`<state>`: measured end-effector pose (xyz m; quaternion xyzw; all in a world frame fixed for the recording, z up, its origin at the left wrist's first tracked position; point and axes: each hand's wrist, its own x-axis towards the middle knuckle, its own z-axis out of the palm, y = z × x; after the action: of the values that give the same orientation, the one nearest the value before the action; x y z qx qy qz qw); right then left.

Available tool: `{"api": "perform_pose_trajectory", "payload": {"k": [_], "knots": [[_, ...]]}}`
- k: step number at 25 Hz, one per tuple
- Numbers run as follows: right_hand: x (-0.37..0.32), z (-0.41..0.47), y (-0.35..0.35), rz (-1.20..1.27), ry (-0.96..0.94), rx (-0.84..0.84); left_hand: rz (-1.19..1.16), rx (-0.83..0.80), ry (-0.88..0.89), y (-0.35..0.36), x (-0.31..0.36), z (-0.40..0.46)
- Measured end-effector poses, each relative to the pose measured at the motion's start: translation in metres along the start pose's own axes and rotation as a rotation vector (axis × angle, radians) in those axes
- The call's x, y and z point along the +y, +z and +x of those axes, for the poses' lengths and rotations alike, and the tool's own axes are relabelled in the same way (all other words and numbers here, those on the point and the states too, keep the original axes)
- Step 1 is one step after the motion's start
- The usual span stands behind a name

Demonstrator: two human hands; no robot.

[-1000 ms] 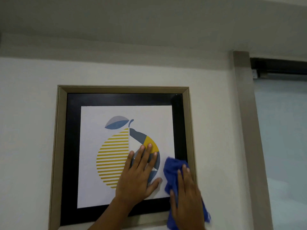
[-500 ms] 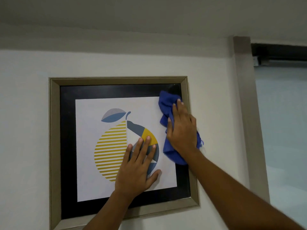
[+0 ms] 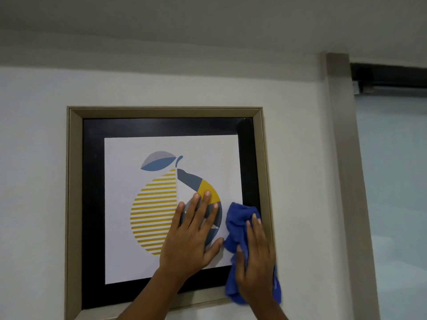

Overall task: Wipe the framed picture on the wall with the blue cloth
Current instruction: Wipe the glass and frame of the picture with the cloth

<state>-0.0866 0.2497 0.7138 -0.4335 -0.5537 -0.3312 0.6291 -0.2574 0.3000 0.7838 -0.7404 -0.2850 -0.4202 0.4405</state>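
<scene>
The framed picture [image 3: 166, 125] hangs on the white wall: a beige frame, a black border and a white print of a striped yellow pear. My left hand [image 3: 191, 241] lies flat on the glass over the pear's lower right, fingers spread. My right hand [image 3: 255, 262] presses the blue cloth [image 3: 238, 218] against the picture's lower right corner, over the black border and the frame's right edge. The cloth bunches above my fingers and hangs below my palm.
A beige vertical trim [image 3: 344, 181] runs down the wall right of the picture. Beyond it is a frosted glass panel [image 3: 397, 192] under a dark rail [image 3: 388, 75]. The ceiling [image 3: 208, 31] is close above.
My right hand has slid the blue cloth down from the picture's upper right corner to its lower right corner. My left hand stays flat on the print.
</scene>
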Motion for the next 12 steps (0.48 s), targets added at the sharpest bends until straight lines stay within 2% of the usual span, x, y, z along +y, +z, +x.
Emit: {"api": "perform_pose_trajectory", "payload": {"k": [5,10,12], "knots": [[-0.011,0.051,-0.001,-0.035,-0.01,-0.017,0.0,0.002,0.008,0.001,-0.001,-0.002],[-0.041,0.201,0.003,-0.182,-0.059,0.031,0.018,0.022,0.009,0.005,-0.001,-0.002],[-0.048,0.233,0.005,-0.236,-0.08,0.051,0.02,0.028,0.007,0.004,-0.001,-0.001]]}}
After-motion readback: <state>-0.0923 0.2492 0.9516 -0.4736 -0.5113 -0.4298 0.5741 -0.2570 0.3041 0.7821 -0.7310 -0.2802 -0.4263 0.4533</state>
